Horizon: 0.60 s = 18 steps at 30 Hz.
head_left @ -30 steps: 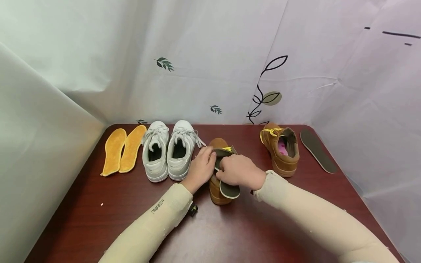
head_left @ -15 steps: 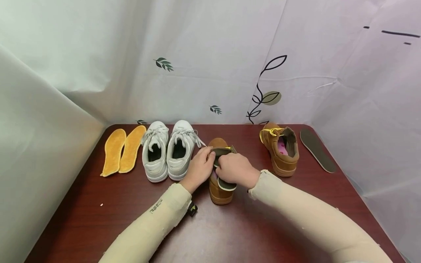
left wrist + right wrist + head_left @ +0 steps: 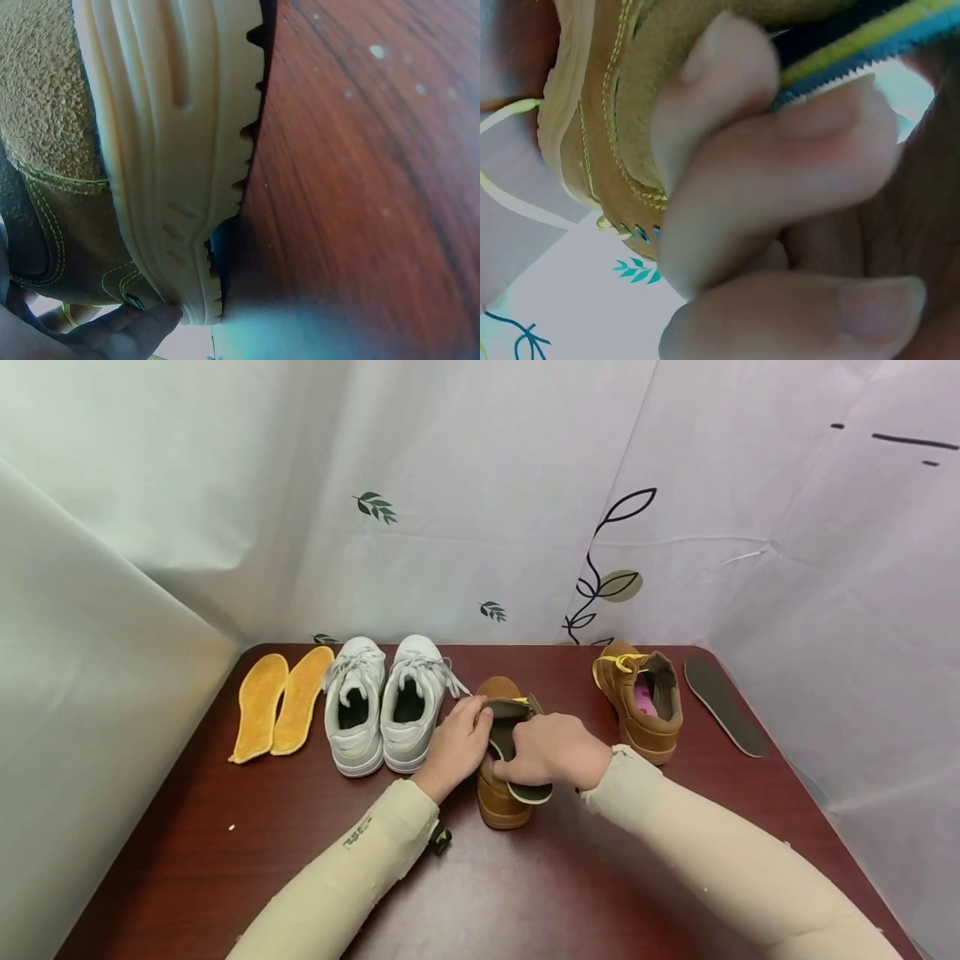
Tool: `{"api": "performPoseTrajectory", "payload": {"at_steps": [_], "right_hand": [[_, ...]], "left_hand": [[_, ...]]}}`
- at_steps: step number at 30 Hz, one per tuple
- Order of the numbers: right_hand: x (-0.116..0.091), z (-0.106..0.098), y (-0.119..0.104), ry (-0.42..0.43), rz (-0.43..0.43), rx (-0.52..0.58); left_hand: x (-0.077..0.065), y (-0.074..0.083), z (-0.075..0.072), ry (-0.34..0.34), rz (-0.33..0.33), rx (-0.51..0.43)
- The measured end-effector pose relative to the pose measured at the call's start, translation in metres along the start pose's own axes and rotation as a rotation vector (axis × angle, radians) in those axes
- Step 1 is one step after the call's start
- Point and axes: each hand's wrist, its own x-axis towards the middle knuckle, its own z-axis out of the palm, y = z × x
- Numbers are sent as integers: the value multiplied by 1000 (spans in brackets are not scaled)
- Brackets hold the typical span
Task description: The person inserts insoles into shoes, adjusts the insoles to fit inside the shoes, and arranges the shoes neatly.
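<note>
A brown suede shoe (image 3: 501,803) with yellow laces stands mid-table in the head view, its heel toward me. My left hand (image 3: 456,742) grips its left side near the laces. In the left wrist view the fingertips (image 3: 154,326) lie against the pale sole (image 3: 169,157) near the toe. My right hand (image 3: 553,750) holds a dark grey insole (image 3: 532,794), its front part at the shoe's opening and its heel end sticking out at the back right. Yellow and blue layers show on the insole's edge (image 3: 870,49) beside my curled fingers in the right wrist view.
The matching brown shoe (image 3: 648,739), with something pink inside, stands to the right beside another dark insole (image 3: 723,706). Two white sneakers (image 3: 356,745) stand left of my hands, past them two fuzzy yellow insoles (image 3: 260,702). Fabric (image 3: 420,568) hangs behind the table.
My right hand went slightly left with the insole, then came back to the right, so the insole's heel end swung too. My left hand and the shoe have hardly moved.
</note>
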Motion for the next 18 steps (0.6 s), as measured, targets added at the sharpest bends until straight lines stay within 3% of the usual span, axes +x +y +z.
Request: {"api": "performPoseTrajectory", "payload": {"at_steps": [6, 18], "right_hand": [[1, -2, 0, -7, -18, 45], [10, 9, -4, 121, -89, 191]], "left_hand": [[-1, 1, -1, 8, 16, -2], [-2, 3, -1, 6, 19, 17]]}}
